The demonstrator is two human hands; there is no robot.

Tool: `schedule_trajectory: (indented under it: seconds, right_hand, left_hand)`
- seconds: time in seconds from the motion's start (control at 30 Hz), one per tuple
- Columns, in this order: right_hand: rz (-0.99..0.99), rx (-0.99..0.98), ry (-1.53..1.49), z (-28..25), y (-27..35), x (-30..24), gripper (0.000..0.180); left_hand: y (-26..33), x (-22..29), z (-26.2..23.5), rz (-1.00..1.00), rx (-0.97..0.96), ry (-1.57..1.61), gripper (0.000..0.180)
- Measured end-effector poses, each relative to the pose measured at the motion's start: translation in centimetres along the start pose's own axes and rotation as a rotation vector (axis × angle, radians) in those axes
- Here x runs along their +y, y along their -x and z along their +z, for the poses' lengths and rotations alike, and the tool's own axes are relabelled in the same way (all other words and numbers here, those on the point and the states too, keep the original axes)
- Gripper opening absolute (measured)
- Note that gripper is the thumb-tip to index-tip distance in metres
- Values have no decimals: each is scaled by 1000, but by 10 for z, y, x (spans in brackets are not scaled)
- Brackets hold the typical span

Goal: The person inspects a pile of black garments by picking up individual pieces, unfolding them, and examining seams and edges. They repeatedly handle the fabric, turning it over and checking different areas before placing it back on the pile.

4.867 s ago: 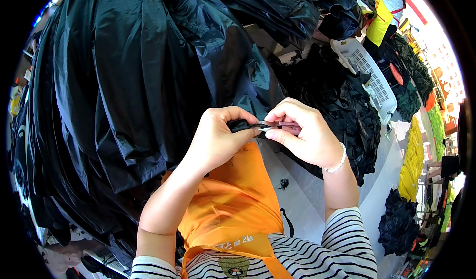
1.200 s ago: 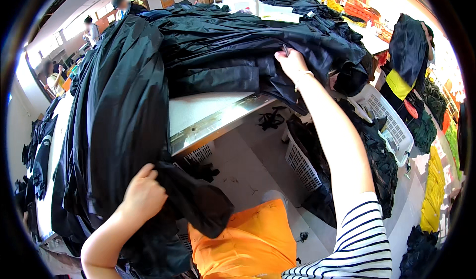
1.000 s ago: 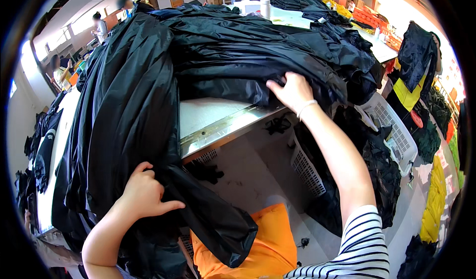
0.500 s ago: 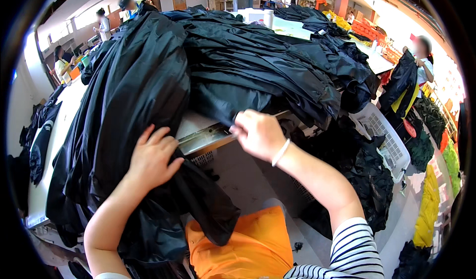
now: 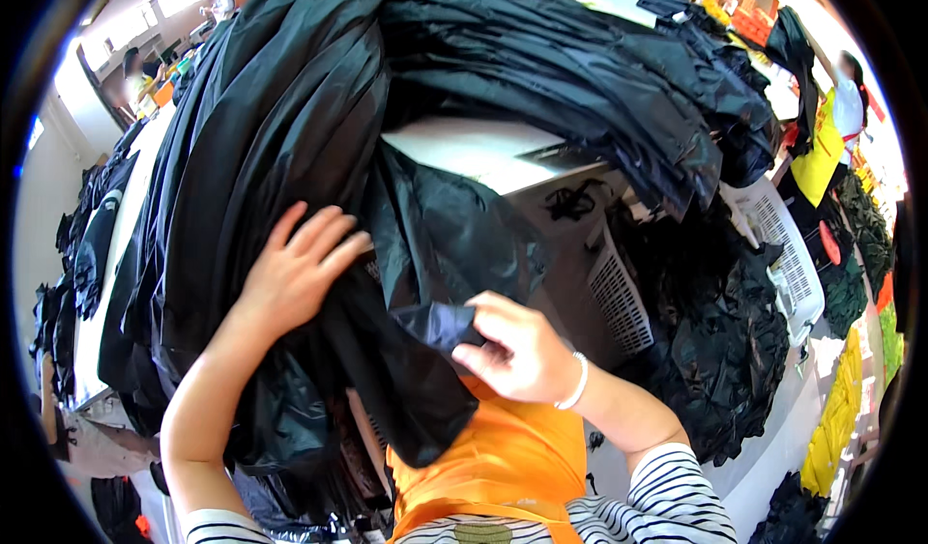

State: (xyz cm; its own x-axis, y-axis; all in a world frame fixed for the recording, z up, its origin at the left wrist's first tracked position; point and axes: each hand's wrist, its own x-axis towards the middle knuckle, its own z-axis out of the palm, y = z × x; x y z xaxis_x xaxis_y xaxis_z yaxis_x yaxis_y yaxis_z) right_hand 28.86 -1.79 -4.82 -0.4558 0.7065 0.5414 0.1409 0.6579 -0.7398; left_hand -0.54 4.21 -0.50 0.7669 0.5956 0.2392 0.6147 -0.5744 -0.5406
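Observation:
A thick heap of shiny black garments hangs over the near edge of the table. My left hand lies on its front folds with the fingers spread. Lower and to the right, my right hand pinches the end of a thin black garment, whose dark bluish inner side shows near the fingers. That garment joins the hanging heap beside my left hand. A black sleeve-like piece dangles below, in front of my orange apron.
The pale table shows behind the right-hand pile. White crates and a dark fabric heap stand below at right. A yellow piece lies farther right. A person handles garments at far right.
My right hand has drawn the garment's end from the table edge down toward my apron, baring more tabletop. My left hand stays on the heap. The view has tilted downward.

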Motion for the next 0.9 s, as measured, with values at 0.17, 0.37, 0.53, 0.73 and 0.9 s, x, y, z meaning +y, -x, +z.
schedule_trajectory:
  seconds: [0.17, 0.37, 0.53, 0.73, 0.9]
  right_hand:
    - [95, -196, -291, 2, -2, -16, 22]
    - [-222, -18, -74, -21, 9, 11, 35]
    - [42, 97, 42, -35, 5, 13, 26]
    - [179, 190, -73, -35, -17, 20, 11]
    - [115, 89, -195, -44, -29, 25, 11]
  left_hand:
    - [-9, 66, -10, -150, 329, 842, 96]
    - [-15, 76, -7, -238, 466, 977, 28]
    - [-13, 78, -8, -404, 485, 1169, 29]
    - [-12, 75, -11, -430, 413, 1388, 41]
    - [-6, 77, -10, -587, 368, 1477, 42]
